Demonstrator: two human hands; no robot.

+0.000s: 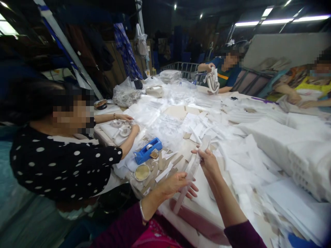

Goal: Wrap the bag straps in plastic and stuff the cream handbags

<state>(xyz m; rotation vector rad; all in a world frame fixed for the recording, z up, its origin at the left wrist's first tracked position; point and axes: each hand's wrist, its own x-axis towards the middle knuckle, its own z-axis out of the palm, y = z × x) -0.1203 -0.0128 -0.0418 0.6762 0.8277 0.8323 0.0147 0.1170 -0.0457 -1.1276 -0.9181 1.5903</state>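
Note:
A long, narrow, translucent white strip (192, 168) runs slantwise between my two hands, over the near edge of the table. My left hand (178, 184) is closed round its lower part, thumb on top and fingers showing beyond it. Higher up, my right hand (208, 162) pinches the same strip near its upper end. The strip's lower end hangs past my left hand. Left of my hands, a blue tape dispenser (148, 151) stands beside a round yellowish tin (142, 172) and scattered cardboard and paper strips (164, 172).
At the left, a person in a dotted top (64, 162) handles pale coiled material (124, 129). Two more people sit across the table at the right. White sheets and plastic film (165, 127) cover much of the tabletop. A tall white stack (292, 144) stands at the right.

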